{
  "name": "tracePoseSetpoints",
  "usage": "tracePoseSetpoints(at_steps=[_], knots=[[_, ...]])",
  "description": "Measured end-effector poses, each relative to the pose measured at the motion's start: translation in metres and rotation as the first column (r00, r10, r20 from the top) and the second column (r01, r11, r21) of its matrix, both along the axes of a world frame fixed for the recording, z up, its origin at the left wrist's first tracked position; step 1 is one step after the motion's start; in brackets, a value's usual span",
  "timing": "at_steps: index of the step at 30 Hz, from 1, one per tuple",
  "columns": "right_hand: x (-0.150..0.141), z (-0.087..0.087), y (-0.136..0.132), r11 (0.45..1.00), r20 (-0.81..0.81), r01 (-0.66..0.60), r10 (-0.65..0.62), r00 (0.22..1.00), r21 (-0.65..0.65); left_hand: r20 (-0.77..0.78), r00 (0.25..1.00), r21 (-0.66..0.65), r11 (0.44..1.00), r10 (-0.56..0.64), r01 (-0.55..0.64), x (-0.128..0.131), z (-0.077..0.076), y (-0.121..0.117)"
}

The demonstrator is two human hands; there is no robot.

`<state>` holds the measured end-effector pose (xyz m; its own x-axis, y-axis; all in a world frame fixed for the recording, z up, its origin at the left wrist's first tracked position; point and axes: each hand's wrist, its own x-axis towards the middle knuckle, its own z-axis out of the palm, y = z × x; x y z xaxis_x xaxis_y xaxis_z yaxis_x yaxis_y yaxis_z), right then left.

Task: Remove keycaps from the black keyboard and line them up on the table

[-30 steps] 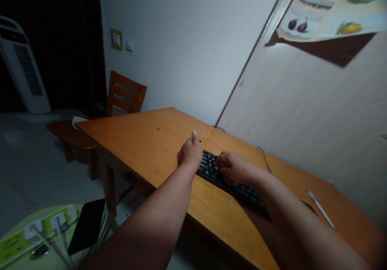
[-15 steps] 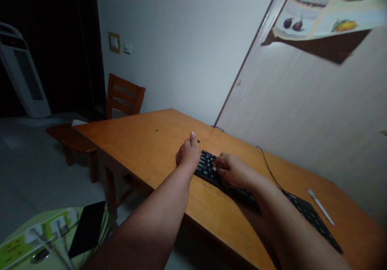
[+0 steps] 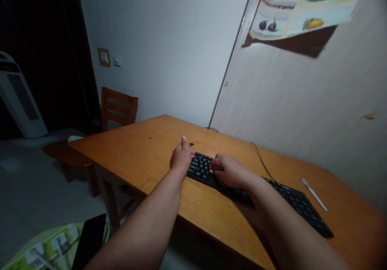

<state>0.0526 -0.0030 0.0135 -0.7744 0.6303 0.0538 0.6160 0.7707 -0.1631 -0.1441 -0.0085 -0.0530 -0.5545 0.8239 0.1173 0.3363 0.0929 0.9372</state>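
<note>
A black keyboard [image 3: 198, 168] lies along the wooden table, its middle hidden under my right hand and forearm. At its left end is my left hand [image 3: 180, 157], thumb pointing up and the other fingers mostly hidden, curled against that end. My right hand [image 3: 226, 170] rests over the keys a little further right. Its fingers are pinched together, with a small whitish bit showing at their tips that I cannot make out. Just beyond my left hand lies a small dark object with a thin loop [image 3: 191, 144].
A white pen-like stick [image 3: 314, 194] lies right of the keyboard, and a black cable [image 3: 261, 159] runs behind it. The wooden table [image 3: 121, 149] meets the wall. A chair [image 3: 119, 106] stands beyond; lower left are a power strip [image 3: 50, 246] and a dark flat device [image 3: 89, 239].
The view has shifted, so most things sit further left in it. Both hands stay at the keyboard, the right one still pinched over the keys.
</note>
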Motion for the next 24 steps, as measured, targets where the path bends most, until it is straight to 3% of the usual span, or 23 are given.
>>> tracePoseSetpoints(at_steps=[7, 11, 17, 22, 24], knots=[[0.0015, 0.0009, -0.0007, 0.997, 0.013, 0.039, -0.040, 0.999, 0.069, 0.184, 0.983, 0.123, 0.992, -0.023, 0.000, 0.0001, -0.0009, 0.0005], [0.0019, -0.0004, 0.0030, 0.999, 0.021, 0.041, -0.041, 0.999, 0.004, 0.239, 0.971, 0.164, 0.986, -0.029, -0.011, 0.0001, -0.0021, 0.0014], [-0.0022, -0.0001, -0.0002, 0.995, 0.025, 0.075, -0.077, 0.997, 0.068, 0.272, 0.961, 0.202, 0.979, -0.037, -0.019, -0.0004, -0.0046, 0.0027], [-0.0018, 0.0010, -0.0022, 0.998, 0.020, 0.058, -0.057, 0.998, -0.029, 0.266, 0.963, 0.202, 0.979, -0.031, -0.024, -0.0003, -0.0034, 0.0017], [-0.0020, 0.0010, -0.0019, 0.997, 0.003, 0.080, -0.080, 0.997, -0.010, 0.269, 0.963, 0.197, 0.980, -0.033, -0.021, 0.0000, -0.0022, 0.0008]])
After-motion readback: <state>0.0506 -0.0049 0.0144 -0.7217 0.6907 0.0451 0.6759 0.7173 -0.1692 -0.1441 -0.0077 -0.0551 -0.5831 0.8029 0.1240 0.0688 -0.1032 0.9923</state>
